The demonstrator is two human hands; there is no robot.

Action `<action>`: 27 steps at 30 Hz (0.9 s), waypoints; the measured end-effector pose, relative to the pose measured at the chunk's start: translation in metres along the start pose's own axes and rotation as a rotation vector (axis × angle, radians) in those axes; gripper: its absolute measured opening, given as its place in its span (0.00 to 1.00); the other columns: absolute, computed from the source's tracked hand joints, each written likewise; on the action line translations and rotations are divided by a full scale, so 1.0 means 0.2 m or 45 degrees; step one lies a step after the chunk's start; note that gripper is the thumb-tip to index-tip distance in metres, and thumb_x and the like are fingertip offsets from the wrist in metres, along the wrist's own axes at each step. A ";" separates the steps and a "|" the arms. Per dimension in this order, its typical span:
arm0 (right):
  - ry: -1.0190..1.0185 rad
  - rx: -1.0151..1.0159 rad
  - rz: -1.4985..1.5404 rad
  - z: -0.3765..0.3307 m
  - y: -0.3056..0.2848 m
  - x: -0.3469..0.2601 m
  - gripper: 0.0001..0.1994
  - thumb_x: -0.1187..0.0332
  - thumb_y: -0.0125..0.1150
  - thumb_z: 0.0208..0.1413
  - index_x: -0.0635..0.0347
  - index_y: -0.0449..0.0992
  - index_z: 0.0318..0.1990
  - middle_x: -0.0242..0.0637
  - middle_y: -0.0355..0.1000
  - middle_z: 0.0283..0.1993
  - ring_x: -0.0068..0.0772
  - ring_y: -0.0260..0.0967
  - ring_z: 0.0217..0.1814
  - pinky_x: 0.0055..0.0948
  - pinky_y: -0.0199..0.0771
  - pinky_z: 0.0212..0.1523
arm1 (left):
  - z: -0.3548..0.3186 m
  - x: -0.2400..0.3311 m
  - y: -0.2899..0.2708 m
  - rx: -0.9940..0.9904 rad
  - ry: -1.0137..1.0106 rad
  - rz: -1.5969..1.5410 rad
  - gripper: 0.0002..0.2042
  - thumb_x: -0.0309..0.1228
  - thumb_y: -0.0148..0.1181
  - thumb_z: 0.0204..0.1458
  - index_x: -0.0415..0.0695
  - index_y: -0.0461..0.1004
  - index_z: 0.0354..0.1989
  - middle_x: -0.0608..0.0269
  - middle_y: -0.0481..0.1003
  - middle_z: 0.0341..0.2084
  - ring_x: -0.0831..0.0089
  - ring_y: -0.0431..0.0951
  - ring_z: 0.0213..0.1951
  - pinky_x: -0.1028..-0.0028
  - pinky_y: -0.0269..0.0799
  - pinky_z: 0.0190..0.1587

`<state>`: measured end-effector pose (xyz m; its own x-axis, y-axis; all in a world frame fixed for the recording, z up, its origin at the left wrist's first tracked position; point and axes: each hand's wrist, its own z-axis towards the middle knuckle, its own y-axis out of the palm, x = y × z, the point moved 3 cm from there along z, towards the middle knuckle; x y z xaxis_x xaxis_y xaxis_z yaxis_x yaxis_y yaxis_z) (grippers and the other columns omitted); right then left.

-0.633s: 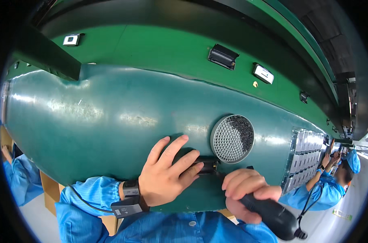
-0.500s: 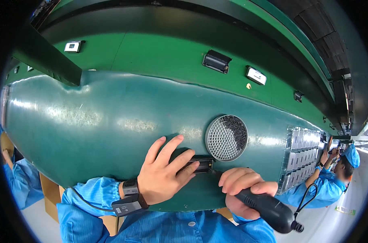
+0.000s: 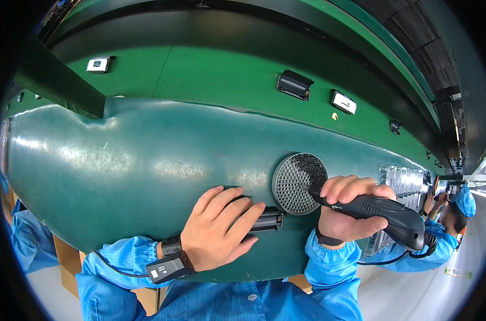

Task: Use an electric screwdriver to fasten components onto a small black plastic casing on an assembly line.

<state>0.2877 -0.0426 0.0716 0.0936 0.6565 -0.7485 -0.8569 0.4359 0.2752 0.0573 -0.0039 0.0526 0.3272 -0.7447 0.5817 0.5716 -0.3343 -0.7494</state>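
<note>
My right hand (image 3: 350,208) is wrapped around a black electric screwdriver (image 3: 401,219). Its tip end reaches over the right side of a round grey dish (image 3: 275,184) with a perforated plate. Tiny dark pieces that look like screws (image 3: 311,165) gather at the dish's far right part. My left hand (image 3: 216,230) lies over a black plastic housing (image 3: 268,220) on the bench, its fingers across the far side and its thumb nearer me. Only the housing's right end shows clearly; the rest is under my fingers.
On the bright green strip beyond the bench sit a black housing (image 3: 295,84), white-faced units (image 3: 343,101) and smaller parts. A clear tray of grey pieces (image 3: 401,182) lies to the right, near a co-worker in blue (image 3: 435,235). A green post (image 3: 66,85) rises at far left.
My right hand has lifted the screwdriver from beside the housing's right end and swung it up and right, over the round dish. My left hand stays on the housing, nearly unmoved.
</note>
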 end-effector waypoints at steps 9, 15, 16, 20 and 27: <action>-0.003 0.026 -0.023 -0.01 -0.02 0.05 0.33 0.32 0.52 0.61 0.51 0.58 0.55 0.40 0.67 0.27 0.37 0.68 0.21 0.38 0.75 0.21 | 0.00 -0.03 0.04 0.005 0.020 0.024 0.28 0.35 0.75 0.37 0.43 0.77 0.52 0.59 0.77 0.45 0.56 0.75 0.55 0.51 0.68 0.60; 0.010 0.019 -0.029 0.03 -0.03 0.03 0.33 0.32 0.52 0.61 0.52 0.58 0.54 0.40 0.67 0.26 0.37 0.68 0.21 0.39 0.75 0.21 | 0.03 0.00 0.02 0.037 0.030 0.040 0.27 0.34 0.75 0.38 0.44 0.78 0.51 0.61 0.77 0.44 0.57 0.75 0.54 0.51 0.68 0.60; -0.008 -0.040 -0.035 0.03 -0.02 0.03 0.33 0.32 0.53 0.61 0.52 0.58 0.54 0.39 0.66 0.25 0.37 0.68 0.21 0.39 0.75 0.21 | 0.03 0.00 0.02 0.038 0.029 0.043 0.27 0.34 0.75 0.38 0.44 0.78 0.51 0.61 0.77 0.44 0.57 0.75 0.54 0.51 0.68 0.60; -0.038 0.003 -0.036 -0.02 0.02 0.01 0.33 0.33 0.56 0.59 0.52 0.60 0.53 0.39 0.67 0.25 0.37 0.68 0.21 0.40 0.75 0.22 | 0.00 -0.01 0.02 0.042 0.019 0.037 0.27 0.33 0.75 0.37 0.44 0.79 0.50 0.61 0.77 0.44 0.57 0.75 0.53 0.51 0.68 0.60; -0.146 -0.112 0.177 -0.20 0.12 -0.22 0.28 0.43 0.60 0.63 0.57 0.63 0.53 0.37 0.67 0.27 0.30 0.66 0.20 0.30 0.73 0.17 | -0.02 -0.08 0.04 0.054 0.000 -0.042 0.26 0.32 0.76 0.36 0.46 0.80 0.49 0.62 0.76 0.42 0.58 0.74 0.53 0.50 0.68 0.60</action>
<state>0.2441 -0.0851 0.0866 0.0237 0.7746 -0.6321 -0.9062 0.2837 0.3137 0.0531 0.0022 0.0368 0.3075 -0.7338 0.6058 0.6132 -0.3340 -0.7158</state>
